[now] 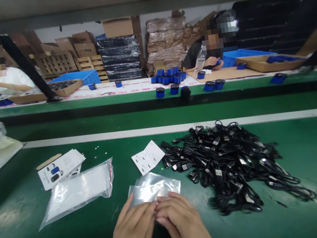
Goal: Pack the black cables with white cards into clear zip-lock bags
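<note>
Fingers (141, 212) of left hand (130, 232) and right hand (183, 218): curled, tips together by the bags (153, 187) on the desk (83, 237); held item, if any, indeterminate. Cables (227, 160), right of the bags: loose, none visibly bagged.

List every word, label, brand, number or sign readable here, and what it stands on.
No text reads with certainty.
White bench covering: red lettering, too blurred.
White printed cards: print beside the product pictures, too small.
Folded leaflet: small printed marks, too small.
Cardboard box in the background: dark marking, too blurred.
</note>
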The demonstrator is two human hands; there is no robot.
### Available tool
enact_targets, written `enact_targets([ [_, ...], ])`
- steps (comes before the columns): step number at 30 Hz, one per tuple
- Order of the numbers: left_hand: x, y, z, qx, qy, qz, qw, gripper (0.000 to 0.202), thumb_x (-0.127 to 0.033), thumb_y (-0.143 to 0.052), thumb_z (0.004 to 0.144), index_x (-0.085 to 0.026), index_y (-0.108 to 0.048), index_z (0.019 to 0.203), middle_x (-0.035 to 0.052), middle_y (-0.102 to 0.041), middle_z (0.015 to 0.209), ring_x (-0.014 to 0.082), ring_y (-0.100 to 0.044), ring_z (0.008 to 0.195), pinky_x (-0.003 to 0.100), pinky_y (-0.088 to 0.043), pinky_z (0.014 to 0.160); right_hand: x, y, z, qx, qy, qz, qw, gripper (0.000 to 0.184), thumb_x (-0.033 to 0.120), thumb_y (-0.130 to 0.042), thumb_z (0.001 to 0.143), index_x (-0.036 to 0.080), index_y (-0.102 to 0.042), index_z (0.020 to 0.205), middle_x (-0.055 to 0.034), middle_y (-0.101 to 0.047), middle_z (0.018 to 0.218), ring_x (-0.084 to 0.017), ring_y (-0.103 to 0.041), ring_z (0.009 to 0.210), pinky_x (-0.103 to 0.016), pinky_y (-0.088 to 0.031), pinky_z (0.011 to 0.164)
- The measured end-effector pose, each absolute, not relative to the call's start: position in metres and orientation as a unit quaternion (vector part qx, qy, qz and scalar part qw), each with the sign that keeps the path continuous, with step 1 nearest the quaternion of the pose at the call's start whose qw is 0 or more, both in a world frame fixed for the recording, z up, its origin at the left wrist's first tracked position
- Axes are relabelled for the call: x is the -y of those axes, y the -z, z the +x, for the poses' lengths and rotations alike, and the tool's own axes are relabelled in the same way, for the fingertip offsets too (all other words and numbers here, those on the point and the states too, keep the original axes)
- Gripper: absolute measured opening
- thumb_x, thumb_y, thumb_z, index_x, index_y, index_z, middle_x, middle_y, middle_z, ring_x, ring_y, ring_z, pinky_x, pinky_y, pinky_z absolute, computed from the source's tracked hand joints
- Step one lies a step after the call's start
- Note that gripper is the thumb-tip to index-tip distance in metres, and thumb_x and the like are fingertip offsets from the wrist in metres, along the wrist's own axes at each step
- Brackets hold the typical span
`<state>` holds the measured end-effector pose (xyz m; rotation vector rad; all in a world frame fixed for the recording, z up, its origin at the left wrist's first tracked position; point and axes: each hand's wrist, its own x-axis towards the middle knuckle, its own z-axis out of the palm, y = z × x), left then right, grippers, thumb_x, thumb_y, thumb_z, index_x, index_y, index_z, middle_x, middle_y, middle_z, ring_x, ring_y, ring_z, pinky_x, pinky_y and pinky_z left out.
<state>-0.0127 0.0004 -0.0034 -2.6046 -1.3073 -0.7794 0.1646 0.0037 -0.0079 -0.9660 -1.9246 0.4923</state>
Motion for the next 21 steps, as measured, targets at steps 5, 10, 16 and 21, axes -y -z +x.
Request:
enact_targets([
  [5,-0.006,0.014,-0.014,0.461,0.313,-0.83,0.033,0.022,-0.014,-0.051,0.089,-0.018,-0.065,0.105,0.0043,-0.076,0.094,0.0173,-0.072,0.089,0.03,-0.053,0.093,0.011,0.014,0.174,0.626,-0.384,-0.513,0.445,0.034,0.04,-0.048,0.093,0.019,-0.059,0.07,-0.0058,-0.065,0.072,-0.017,-0.064,0.064,-0.026,-0.052,0.057],
  [10,0.004,0.02,-0.021,0.458,0.312,-0.831,0.037,0.029,-0.011,-0.054,0.086,-0.021,-0.065,0.111,0.0064,-0.073,0.105,0.0174,-0.07,0.097,0.027,-0.052,0.092,0.006,0.01,0.167,0.466,-0.642,-0.46,0.399,0.059,0.069,-0.046,0.083,0.014,-0.066,0.095,-0.0081,-0.068,0.08,-0.019,-0.067,0.071,-0.029,-0.056,0.061],
  [16,0.005,0.017,-0.02,0.413,0.283,-0.865,0.039,0.037,-0.005,-0.054,0.083,-0.022,-0.064,0.115,0.0065,-0.073,0.11,0.0194,-0.066,0.108,0.032,-0.045,0.102,-0.01,0.003,0.164,0.472,-0.656,-0.451,0.379,0.05,0.061,-0.056,0.082,0.014,-0.065,0.068,-0.0029,-0.064,0.062,-0.015,-0.063,0.061,-0.025,-0.052,0.06],
  [21,0.017,0.014,-0.018,0.445,0.303,-0.838,-0.087,0.048,-0.011,-0.062,0.079,-0.019,-0.058,0.125,0.0075,-0.072,0.116,0.0217,-0.066,0.109,0.026,-0.052,0.092,-0.006,-0.001,0.167,0.581,-0.55,-0.485,0.352,0.027,0.027,-0.054,0.087,0.017,-0.063,0.063,-0.0014,-0.067,0.06,-0.014,-0.062,0.057,-0.023,-0.046,0.057],
])
